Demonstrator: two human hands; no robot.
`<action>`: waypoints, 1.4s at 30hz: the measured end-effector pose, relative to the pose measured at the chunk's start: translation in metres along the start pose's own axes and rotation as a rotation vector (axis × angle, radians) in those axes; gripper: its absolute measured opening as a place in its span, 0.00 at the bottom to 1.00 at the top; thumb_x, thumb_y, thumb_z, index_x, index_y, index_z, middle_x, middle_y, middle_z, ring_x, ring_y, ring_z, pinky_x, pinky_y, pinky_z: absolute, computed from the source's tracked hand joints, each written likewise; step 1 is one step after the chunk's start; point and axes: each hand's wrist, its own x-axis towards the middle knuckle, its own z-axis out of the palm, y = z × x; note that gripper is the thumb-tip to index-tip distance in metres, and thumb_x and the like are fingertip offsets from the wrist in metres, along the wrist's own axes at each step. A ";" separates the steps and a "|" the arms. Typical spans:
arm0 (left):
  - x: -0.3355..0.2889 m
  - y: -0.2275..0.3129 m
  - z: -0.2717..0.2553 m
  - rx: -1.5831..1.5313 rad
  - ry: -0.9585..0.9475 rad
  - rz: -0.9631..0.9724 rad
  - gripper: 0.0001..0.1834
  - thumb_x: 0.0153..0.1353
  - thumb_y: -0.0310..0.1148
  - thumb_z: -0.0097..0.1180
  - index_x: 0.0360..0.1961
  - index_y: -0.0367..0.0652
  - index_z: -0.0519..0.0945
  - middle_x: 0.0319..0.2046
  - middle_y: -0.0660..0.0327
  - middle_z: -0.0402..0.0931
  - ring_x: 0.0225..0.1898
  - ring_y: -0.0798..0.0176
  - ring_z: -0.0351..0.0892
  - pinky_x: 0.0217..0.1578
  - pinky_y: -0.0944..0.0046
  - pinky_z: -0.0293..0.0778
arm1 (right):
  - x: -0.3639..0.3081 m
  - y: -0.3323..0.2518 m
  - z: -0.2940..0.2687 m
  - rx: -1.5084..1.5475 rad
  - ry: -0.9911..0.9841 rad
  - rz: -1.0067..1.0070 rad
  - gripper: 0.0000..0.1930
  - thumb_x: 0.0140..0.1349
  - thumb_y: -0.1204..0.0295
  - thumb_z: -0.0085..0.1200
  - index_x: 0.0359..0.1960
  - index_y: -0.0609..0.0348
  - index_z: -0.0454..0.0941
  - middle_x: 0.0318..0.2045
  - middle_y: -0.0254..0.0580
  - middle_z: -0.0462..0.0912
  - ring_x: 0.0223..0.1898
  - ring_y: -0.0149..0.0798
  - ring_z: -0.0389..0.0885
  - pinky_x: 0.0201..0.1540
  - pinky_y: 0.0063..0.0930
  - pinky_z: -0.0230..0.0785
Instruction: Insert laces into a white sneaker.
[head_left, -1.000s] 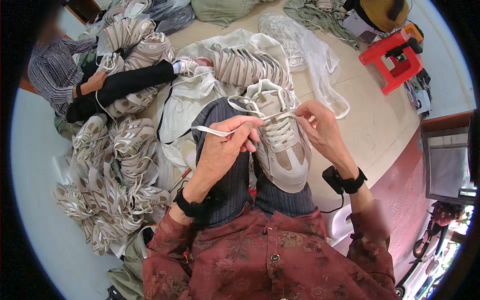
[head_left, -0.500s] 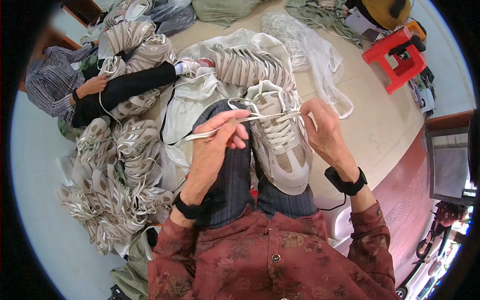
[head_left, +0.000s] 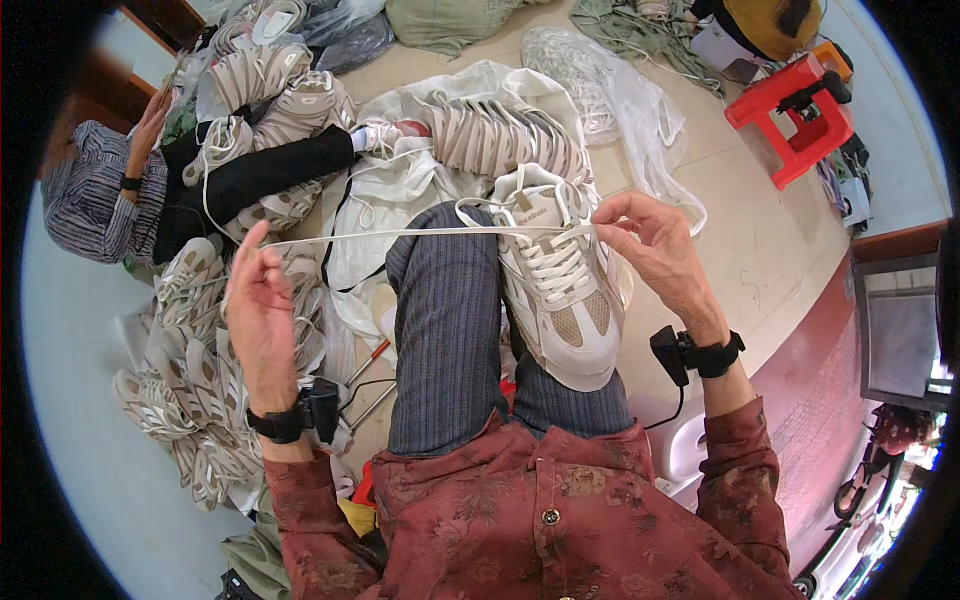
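Note:
A beige and white sneaker (head_left: 575,345) rests on my lap, toe toward me, with laces crossed over its tongue. A flat white shoelace (head_left: 400,234) stretches taut sideways from the shoe's upper eyelets. Out to the left, past my knee, my left hand (head_left: 262,320) is closed on the far part of this shoelace. My right hand (head_left: 655,255) pinches the lace between thumb and fingers, just right of the shoe's tongue. Black straps with small devices circle both wrists.
At left lies a heap of similar sneakers (head_left: 200,400). More shoe pieces (head_left: 500,135) stand in a row on white sheeting beyond my knees. A person in a striped shirt (head_left: 95,190) sits at far left. A red stool (head_left: 795,120) and clear plastic bag (head_left: 640,120) are at right.
My left hand has swung far left and slightly down, drawing the lace out long and taut. My right hand has shifted slightly right. The other person's hand has risen from the shoe.

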 end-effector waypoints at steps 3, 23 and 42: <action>0.008 0.012 -0.032 -0.019 0.010 0.044 0.25 0.69 0.25 0.51 0.66 0.30 0.67 0.37 0.67 0.76 0.31 0.79 0.71 0.32 0.80 0.70 | -0.001 0.000 0.003 0.045 -0.027 0.053 0.07 0.62 0.73 0.60 0.41 0.56 0.83 0.37 0.29 0.84 0.43 0.27 0.80 0.53 0.31 0.68; 0.002 0.096 -0.037 0.136 0.062 0.361 0.20 0.73 0.28 0.50 0.63 0.30 0.71 0.38 0.65 0.78 0.35 0.80 0.75 0.36 0.82 0.74 | 0.001 -0.028 0.041 -0.336 -0.161 -0.303 0.11 0.56 0.78 0.62 0.42 0.60 0.84 0.28 0.43 0.82 0.30 0.40 0.79 0.42 0.34 0.69; -0.020 0.096 -0.054 0.610 0.360 0.580 0.16 0.73 0.35 0.53 0.57 0.39 0.80 0.41 0.64 0.82 0.34 0.79 0.80 0.35 0.82 0.71 | 0.015 -0.015 0.065 -0.460 -0.012 -0.375 0.07 0.55 0.74 0.61 0.35 0.59 0.79 0.31 0.45 0.80 0.35 0.52 0.79 0.42 0.44 0.64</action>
